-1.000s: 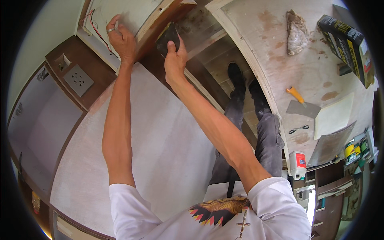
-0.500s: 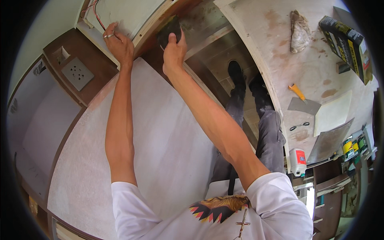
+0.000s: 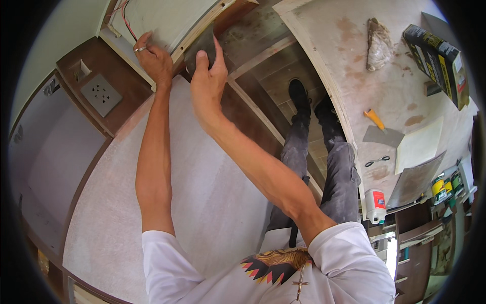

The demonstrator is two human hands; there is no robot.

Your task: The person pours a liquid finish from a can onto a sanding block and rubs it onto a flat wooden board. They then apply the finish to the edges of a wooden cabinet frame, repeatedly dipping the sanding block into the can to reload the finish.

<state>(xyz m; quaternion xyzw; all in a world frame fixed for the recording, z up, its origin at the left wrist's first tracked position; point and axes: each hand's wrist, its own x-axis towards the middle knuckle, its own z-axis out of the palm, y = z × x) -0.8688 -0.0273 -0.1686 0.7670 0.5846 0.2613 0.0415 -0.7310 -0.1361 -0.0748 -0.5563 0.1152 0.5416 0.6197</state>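
Note:
My right hand [image 3: 208,88] grips a dark, flexible sheet of sandpaper [image 3: 205,42], thumb on top of it and the index finger stretched along its side. The sheet lies against the brown face beneath a pale wooden edge strip [image 3: 212,16]. At upper left, my left hand [image 3: 157,63] rests on the light panel [image 3: 162,17] beside that strip, fingers loosely bent and apart, a ring on one of them. Nothing shows in the left hand. Red and black wires [image 3: 125,17] run just past its fingertips.
Below my forearms spreads a whitish board [image 3: 212,192]. A socket plate [image 3: 101,95] sits at left. On the right-hand board lie a rag [image 3: 378,44], a box [image 3: 438,63], a yellow-handled scraper [image 3: 374,119] and scissors [image 3: 377,161]. A white bottle [image 3: 375,205] stands near its edge.
My right hand has moved left and toward me along the brown face with the sandpaper, and its wrist has bent. The left hand stays in nearly the same place.

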